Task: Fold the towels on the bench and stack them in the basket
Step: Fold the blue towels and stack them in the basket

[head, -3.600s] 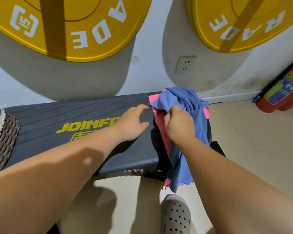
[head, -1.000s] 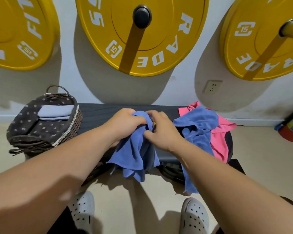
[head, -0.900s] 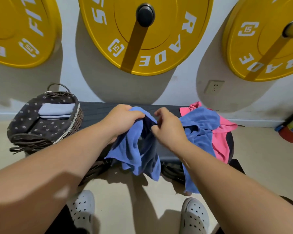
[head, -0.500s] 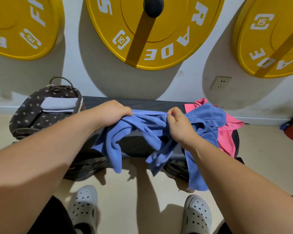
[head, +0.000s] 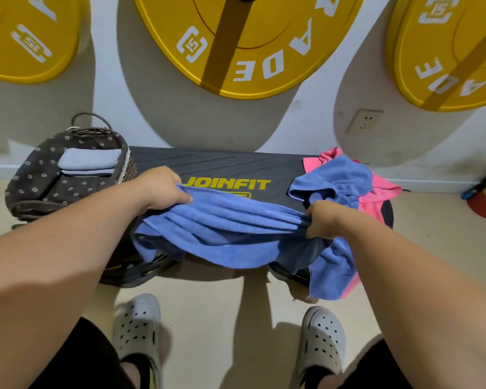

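Now, left hand [head: 163, 189]: fingers are gripping one end of the blue towel [head: 230, 228].
Right hand [head: 320, 220]: fingers are pinching the other end.
Blue towel: is hanging stretched between both hands over the worktop's [head: 236, 164] front edge.
Basket [head: 40, 186]: is sitting at the worktop's left end.

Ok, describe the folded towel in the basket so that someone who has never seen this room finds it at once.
Find the black bench with yellow JOINFIT lettering; at its left end sits a dark, flower-dotted basket. The folded towel lies inside, near the far rim. It alone is pale and neatly squared; the other towels are loose, deeper blue or pink.
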